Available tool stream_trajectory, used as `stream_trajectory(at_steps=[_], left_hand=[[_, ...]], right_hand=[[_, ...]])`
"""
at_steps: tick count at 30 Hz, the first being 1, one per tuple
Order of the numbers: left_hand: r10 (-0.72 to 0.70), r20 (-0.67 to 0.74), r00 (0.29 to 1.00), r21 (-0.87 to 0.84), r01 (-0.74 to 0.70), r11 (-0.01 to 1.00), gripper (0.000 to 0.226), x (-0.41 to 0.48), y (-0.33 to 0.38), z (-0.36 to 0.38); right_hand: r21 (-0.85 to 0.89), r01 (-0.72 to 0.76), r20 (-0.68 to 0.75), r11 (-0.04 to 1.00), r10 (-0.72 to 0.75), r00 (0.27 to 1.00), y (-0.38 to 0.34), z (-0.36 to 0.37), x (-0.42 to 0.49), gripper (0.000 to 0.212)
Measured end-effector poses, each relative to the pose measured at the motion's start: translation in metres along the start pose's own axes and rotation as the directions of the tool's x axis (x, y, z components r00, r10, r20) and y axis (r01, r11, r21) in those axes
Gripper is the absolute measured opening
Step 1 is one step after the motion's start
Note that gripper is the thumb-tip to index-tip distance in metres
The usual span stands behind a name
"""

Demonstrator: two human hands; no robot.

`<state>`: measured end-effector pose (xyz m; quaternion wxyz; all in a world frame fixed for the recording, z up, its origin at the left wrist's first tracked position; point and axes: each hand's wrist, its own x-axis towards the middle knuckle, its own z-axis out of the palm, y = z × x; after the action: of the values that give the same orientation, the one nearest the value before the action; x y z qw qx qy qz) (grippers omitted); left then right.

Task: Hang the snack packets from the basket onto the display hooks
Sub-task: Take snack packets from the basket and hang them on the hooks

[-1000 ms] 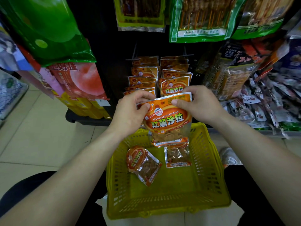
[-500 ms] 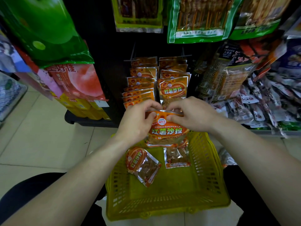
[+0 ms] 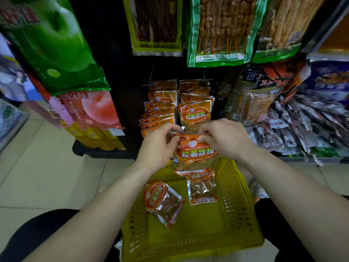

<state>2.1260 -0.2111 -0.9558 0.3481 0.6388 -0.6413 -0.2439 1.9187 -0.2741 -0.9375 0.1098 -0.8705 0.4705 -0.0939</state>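
On the packet [image 3: 196, 152] I pinch by its top in my fingers [image 3: 204, 138] I read "HONGSHUSHAL" in small white capitals, the rest cut off at its right edge. Under that stand big yellow characters, 红薯沙拉. The same 红薯沙拉 is on the front hanging packet [image 3: 195, 115] just beyond my fingers. It appears again, tilted, on the loose packet [image 3: 156, 194] in the basket [image 3: 236, 186] below them. Well left of my fingers, the pink peach bag [image 3: 90, 108] shows 好佳 in white. The green bag [image 3: 47, 44] above it carries the same characters in red, blurred. Print on the packs to the right is too small to read.
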Motion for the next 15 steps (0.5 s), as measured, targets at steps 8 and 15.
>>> stream_trajectory(at_steps=[8, 15], left_hand=[[-0.152, 0.059, 0.987, 0.014, 0.152, 0.988, 0.014, 0.005, -0.023, -0.006], [-0.194, 0.17, 0.966, 0.117, 0.176, 0.977, 0.011, 0.033, -0.05, 0.026]], right_hand=[[-0.038, -0.092, -0.204, 0.995, 0.082, 0.976, 0.033, -0.024, 0.027, 0.019], [-0.09, -0.131, -0.02, 0.987, 0.13, 0.991, 0.061, 0.017, 0.081, 0.019]])
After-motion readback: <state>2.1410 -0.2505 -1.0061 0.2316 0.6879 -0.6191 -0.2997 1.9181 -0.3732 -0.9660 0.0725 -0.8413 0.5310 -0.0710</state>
